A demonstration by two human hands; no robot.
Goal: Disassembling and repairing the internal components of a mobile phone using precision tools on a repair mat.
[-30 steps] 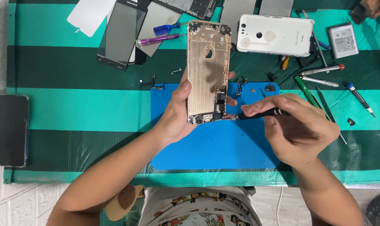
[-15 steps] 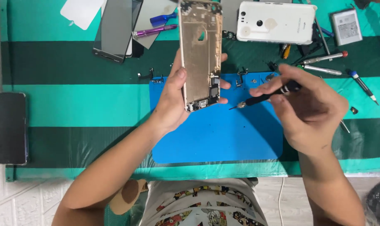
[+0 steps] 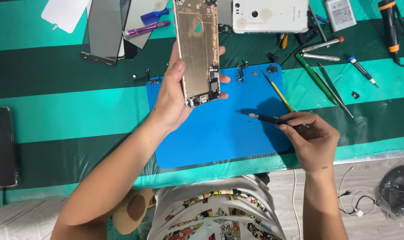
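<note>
Head view: over the blue mat (image 3: pixel 211 138), my left hand (image 3: pixel 173 95) lifts the gold phone frame (image 3: pixel 196 51) above its far edge, fingers wrapped around both sides. Over its right edge, my right hand (image 3: pixel 313 142) pinches a black screwdriver (image 3: pixel 266 118), tip pointing left.

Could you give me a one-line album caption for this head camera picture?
Left hand holds an opened gold phone housing above a blue mat; right hand grips a small screwdriver.
</note>
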